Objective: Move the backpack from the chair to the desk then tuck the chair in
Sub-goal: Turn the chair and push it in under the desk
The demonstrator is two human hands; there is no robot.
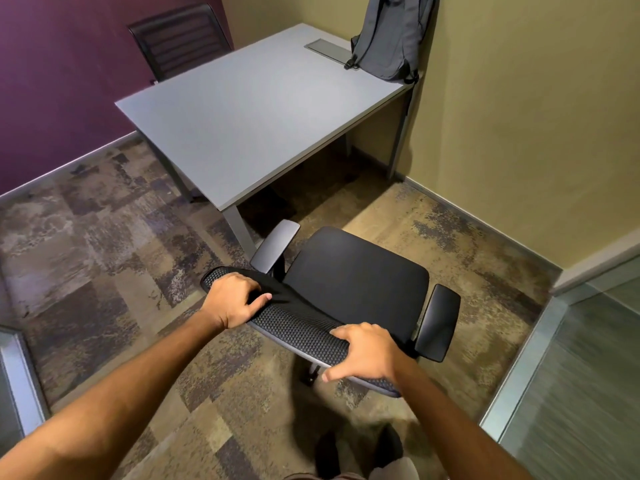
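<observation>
A second chair (180, 39) is seen at the far left side of the desk (249, 109), by the purple wall. The desk is grey and flat, and most of its top is bare.

In front of the desk, the left hand (232, 299) is wrapped around the left end of the black chair's backrest (298, 329). The fingers are curled over the top edge and the thumb is pressed on the mesh, so the backrest is gripped tight.

The black chair (356, 282) is placed just in front of the desk's near corner, not under the desk. Its seat is bare. One armrest (275, 245) is near the desk leg, and the other armrest (437, 323) is on the far side from the desk.

The right hand (367, 351) is closed on the right end of the same backrest, with the thumb tucked under the edge.

The grey backpack (391, 36) is stood up on the far right corner of the desk, leaned on the yellow wall. A grey cable cover (327, 48) is set in the desk top, just beside the backpack.
</observation>
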